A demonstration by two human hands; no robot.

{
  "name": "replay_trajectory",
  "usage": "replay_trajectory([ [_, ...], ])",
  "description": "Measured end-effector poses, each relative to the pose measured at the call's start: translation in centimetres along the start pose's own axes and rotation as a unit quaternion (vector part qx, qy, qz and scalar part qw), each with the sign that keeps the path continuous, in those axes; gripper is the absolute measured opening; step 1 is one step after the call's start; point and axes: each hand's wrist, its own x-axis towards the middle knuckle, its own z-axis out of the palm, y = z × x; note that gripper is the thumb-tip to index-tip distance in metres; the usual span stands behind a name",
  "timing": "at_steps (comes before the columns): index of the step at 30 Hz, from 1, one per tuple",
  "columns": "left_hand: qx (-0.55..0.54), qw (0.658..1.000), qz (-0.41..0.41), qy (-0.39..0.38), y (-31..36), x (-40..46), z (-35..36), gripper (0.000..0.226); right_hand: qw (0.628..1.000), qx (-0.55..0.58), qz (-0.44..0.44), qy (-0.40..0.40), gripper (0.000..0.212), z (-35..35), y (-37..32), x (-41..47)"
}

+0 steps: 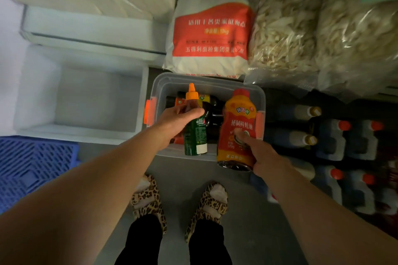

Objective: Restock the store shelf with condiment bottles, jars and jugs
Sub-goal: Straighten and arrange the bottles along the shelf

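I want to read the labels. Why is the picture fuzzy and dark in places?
Head view: motion blur smears the flour sack lettering; the jugs at right sit in dim shadow; wide-angle lens bends edges; the orange bottle in the right hand reads clearest.

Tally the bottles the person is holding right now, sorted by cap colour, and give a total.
Orange nozzle cap: 1, the green-labelled bottle gripped by the left hand
Red cap: 1, the orange oyster sauce bottle gripped by the right hand
Total: 2, both held above the clear bin
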Motion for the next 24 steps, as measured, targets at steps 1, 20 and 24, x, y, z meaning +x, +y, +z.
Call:
replay_trajectory([
  [1,-0.006,1.000,0.002,-0.006,1.2,-1.3,-0.1,0.039,1.000,0.006,-0.002,-0.005,0.101,-0.2,-0.2,-1.6],
  [20,-0.077,0.977,0.106,-0.171,26.3,-32.2,1.2,0.029,0.964,0.128,-0.173,-0.155,0.118,-1.3,-6.6,-35.0],
  [24,-0.051,0.959,0.178,-0.214,32.9,-38.0,1.2,0.029,0.950,0.148,-0.230,-0.151,0.120,-1.7,-9.8,-40.7],
])
